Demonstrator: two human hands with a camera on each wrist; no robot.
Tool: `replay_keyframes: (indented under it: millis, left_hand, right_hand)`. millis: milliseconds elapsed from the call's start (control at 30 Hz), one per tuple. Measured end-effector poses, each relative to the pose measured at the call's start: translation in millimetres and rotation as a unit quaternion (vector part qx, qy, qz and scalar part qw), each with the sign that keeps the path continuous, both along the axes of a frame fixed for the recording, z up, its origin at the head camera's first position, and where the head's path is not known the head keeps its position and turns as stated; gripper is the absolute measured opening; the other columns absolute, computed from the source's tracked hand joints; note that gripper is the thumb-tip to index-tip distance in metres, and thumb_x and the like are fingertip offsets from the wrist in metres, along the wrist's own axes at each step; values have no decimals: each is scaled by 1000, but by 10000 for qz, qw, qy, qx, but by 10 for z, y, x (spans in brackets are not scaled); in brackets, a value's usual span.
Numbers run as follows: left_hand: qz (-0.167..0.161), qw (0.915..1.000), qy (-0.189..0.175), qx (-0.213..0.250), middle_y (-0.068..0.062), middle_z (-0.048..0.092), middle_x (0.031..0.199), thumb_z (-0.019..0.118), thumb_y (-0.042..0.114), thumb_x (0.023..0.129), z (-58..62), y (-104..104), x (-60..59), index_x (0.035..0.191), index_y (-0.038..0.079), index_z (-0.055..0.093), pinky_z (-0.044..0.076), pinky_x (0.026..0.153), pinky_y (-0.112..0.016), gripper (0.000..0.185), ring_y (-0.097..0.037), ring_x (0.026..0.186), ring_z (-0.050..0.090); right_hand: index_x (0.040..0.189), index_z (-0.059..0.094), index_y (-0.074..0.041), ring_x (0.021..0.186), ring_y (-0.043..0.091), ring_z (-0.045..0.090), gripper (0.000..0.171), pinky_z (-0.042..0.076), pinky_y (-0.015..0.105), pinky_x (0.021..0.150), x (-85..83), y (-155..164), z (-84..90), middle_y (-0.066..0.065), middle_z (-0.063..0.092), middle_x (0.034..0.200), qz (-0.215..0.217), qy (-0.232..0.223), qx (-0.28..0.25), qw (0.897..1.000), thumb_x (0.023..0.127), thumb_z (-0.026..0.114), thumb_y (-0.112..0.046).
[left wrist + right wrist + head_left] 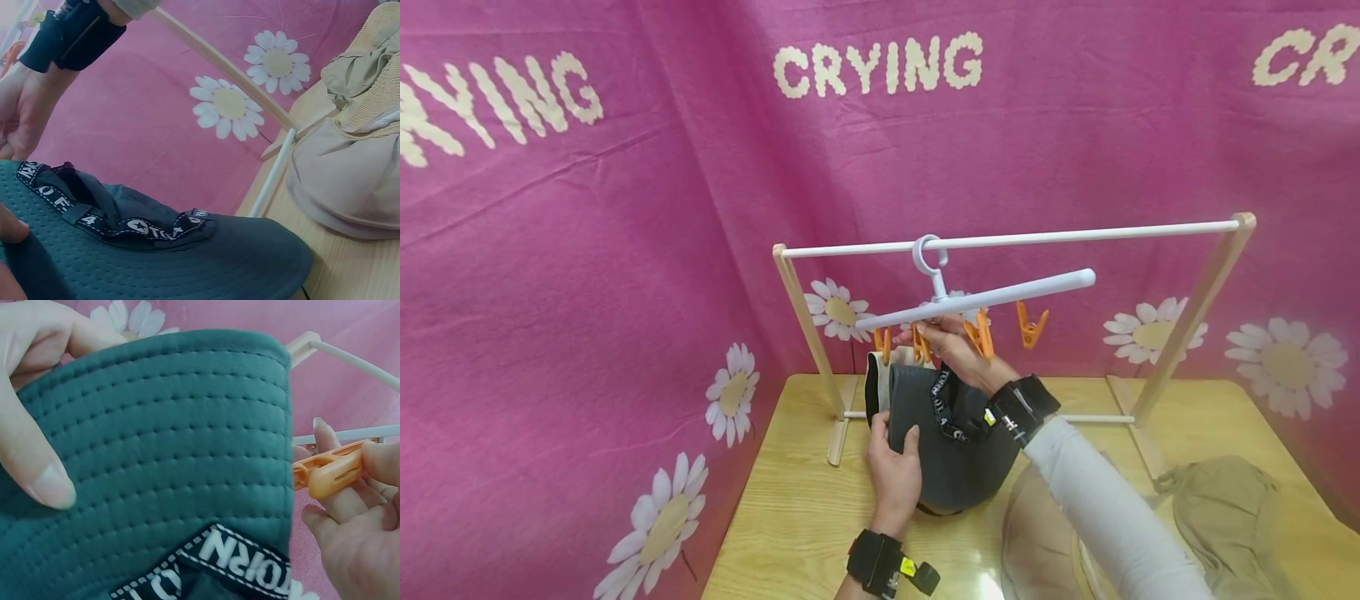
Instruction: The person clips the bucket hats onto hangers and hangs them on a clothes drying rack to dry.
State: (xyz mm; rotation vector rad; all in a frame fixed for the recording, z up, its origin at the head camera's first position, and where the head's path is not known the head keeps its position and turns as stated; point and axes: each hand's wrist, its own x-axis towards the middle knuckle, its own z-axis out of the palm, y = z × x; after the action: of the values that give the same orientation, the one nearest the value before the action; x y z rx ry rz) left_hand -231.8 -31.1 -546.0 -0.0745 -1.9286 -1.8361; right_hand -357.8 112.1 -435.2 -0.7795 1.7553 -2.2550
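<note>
I am holding the dark green bucket hat (951, 442) up at the middle of the frame, its brim just beside the orange clip (328, 470) on the white clip hanger (977, 302) — the pegging step, I judge. My left hand (893, 475) is gripping the brim, thumb on top; my right hand (958, 350) is pinching that clip with its fingers. Next, I reckon, the brim edge needs sliding between the clip's halves — squarely, before I let the squeeze go.
</note>
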Motion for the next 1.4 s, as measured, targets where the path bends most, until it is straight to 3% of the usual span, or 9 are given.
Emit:
replay_keyframes:
  millis: [233, 500, 633, 833, 1033, 1167, 1333, 1400]
  left_hand:
    - [52, 9997, 88, 215, -8, 75, 112, 72, -1, 96, -24, 109, -62, 118, 9, 62, 60, 82, -32, 26, -24, 101, 73]
    - [2, 9987, -75, 500, -16, 74, 114, 69, -7, 96, 57, 149, -68, 119, 2, 60, 62, 80, -38, 27, -34, 100, 73]
    - [-44, 9986, -2, 522, -14, 74, 115, 69, -7, 95, 93, 133, -52, 118, 2, 59, 62, 81, -37, 27, -32, 101, 73]
    - [-38, 9981, 35, 613, -8, 72, 119, 71, 1, 98, 73, 142, -39, 121, 7, 60, 60, 86, -33, 26, -23, 107, 71]
    - [260, 9959, 220, 837, -13, 72, 117, 71, -4, 95, 16, 232, -108, 119, 3, 60, 60, 83, -34, 27, -30, 104, 72]
    - [595, 9957, 318, 633, -12, 74, 112, 73, -1, 95, -26, 272, -176, 115, 3, 61, 60, 81, -33, 23, -28, 100, 72]
    - [739, 9964, 409, 106, -1, 74, 111, 67, 22, 104, -43, 276, -285, 119, 12, 66, 56, 89, -33, 17, -17, 104, 69]
    - [692, 9963, 506, 105, 0, 74, 110, 64, 27, 106, -31, 276, -326, 119, 14, 68, 55, 88, -33, 19, -16, 103, 68]
  right_hand:
    - [113, 64, -13, 106, 14, 72, 25, 53, 31, 97, 21, 26, -12, 1, 75, 104, 31, 86, -49, 9999, 111, 41, -3]
    - [117, 61, -7, 108, 18, 72, 19, 54, 32, 95, 73, -6, 56, 6, 75, 104, -108, 38, 135, 9998, 111, 43, -6]
    - [116, 58, -6, 107, 16, 72, 19, 55, 31, 95, 82, -28, 93, 4, 73, 103, -107, -91, 123, 9998, 112, 40, -5]
    - [122, 56, -1, 107, 16, 71, 19, 52, 40, 105, 108, -52, 97, 5, 73, 105, -145, -106, 107, 9998, 111, 41, -5]
    - [121, 56, 1, 105, 16, 73, 18, 56, 34, 96, 119, -72, 78, 6, 72, 103, -236, -57, 93, 9997, 112, 42, -6]
    - [122, 55, 2, 103, 14, 73, 19, 55, 34, 96, 119, -90, 60, 5, 71, 103, -307, 20, 45, 9995, 112, 41, -5]
    - [116, 58, -4, 102, 14, 74, 18, 53, 30, 91, 114, -110, 45, 4, 71, 101, -363, 84, -65, 9993, 111, 41, -1]
    - [114, 59, -5, 100, 14, 73, 19, 53, 29, 89, 112, -114, 49, 3, 71, 101, -411, 93, -89, 9991, 110, 41, 0]
